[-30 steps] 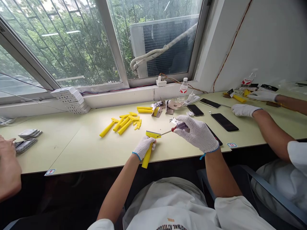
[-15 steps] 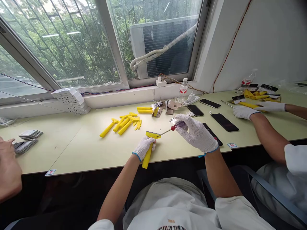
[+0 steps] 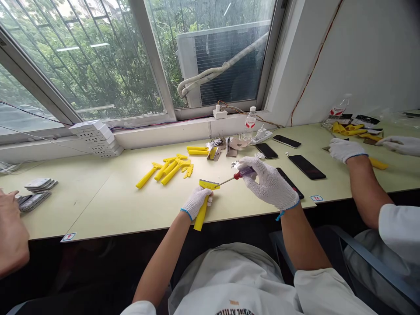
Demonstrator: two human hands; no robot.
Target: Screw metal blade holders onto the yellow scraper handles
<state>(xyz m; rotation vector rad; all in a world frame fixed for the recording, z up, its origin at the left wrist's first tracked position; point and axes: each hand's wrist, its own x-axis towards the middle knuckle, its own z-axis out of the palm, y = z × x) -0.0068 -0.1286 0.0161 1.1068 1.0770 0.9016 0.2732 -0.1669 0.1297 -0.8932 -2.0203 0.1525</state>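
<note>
1. Your white-gloved left hand [image 3: 197, 202] grips the T-shaped yellow plastic scraper [image 3: 201, 218] over the pale-green table edge [image 3: 131, 228] — brace it.
2. Your white-gloved right hand [image 3: 271, 183] pinches the red-and-purple-handled metal screwdriver [image 3: 226, 181] — press squarely.

Scraper [image 3: 204, 204]: yellow, T-shaped; thin dark-grey blade strip along the far edge of the head. Held in the gloved left hand, head uppermost in view, handle slanting down and slightly left, lower end overlapping the table's near edge in view. Screwdriver [image 3: 226, 180]: slim metal shaft, red collar, translucent purplish handle, the latter partly hidden by the right hand's fingers. Shaft slopes down-left; tip at right part of scraper head.
</note>
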